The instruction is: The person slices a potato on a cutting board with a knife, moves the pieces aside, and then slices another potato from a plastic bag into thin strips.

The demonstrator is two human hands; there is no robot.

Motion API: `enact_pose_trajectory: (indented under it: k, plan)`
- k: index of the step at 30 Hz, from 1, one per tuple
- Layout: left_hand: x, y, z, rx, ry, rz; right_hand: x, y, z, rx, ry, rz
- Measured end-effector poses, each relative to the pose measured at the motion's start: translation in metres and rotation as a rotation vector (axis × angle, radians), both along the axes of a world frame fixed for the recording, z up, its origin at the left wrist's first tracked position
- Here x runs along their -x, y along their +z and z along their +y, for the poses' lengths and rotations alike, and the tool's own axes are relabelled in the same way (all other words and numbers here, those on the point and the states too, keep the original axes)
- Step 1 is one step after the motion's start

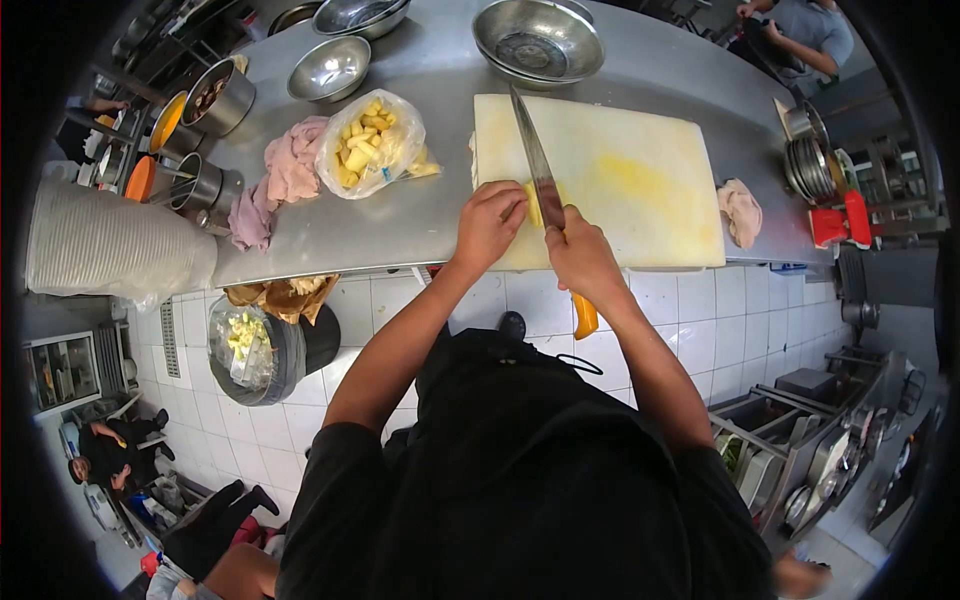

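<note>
My right hand [580,250] is wrapped round the yellow handle of a long knife [537,155], whose blade points away across the left part of a white cutting board [660,135]. Against the left side of the blade lies a yellow piece of food [536,205], partly hidden by it. My left hand [490,225] holds this piece with bent fingers. Yellow stains mark the board's middle. Left of the board, a clear plastic bag [398,125] of yellow chunks stands open on the metal table [430,220].
Pink cloths [295,160] lie left of the bag, another cloth [740,212] right of the board. Metal bowls [540,45] stand behind. A bin [255,350] with scraps is on the floor at left. A person [800,40] is at the back right; others sit at lower left.
</note>
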State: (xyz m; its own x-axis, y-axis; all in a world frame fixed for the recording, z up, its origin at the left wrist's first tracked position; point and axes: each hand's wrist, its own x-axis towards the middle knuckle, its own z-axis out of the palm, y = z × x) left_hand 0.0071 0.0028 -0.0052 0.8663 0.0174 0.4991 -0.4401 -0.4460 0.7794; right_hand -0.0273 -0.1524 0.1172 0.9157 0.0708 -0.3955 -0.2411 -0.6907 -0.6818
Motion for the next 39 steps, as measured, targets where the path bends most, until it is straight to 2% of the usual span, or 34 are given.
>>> enact_pose_trajectory:
  k: [5,26,39]
  plan:
    - [-0.001,-0.001,0.001,-0.008,0.000,0.006,0.001,-0.030,-0.006,0.028,0.049,-0.104]
    - [-0.001,-0.004,0.003,-0.038,-0.015,0.018,-0.005,-0.004,-0.001,0.001,0.053,0.049]
    - [0.000,0.000,0.002,-0.018,-0.012,0.020,-0.010,-0.014,0.003,0.031,0.065,0.031]
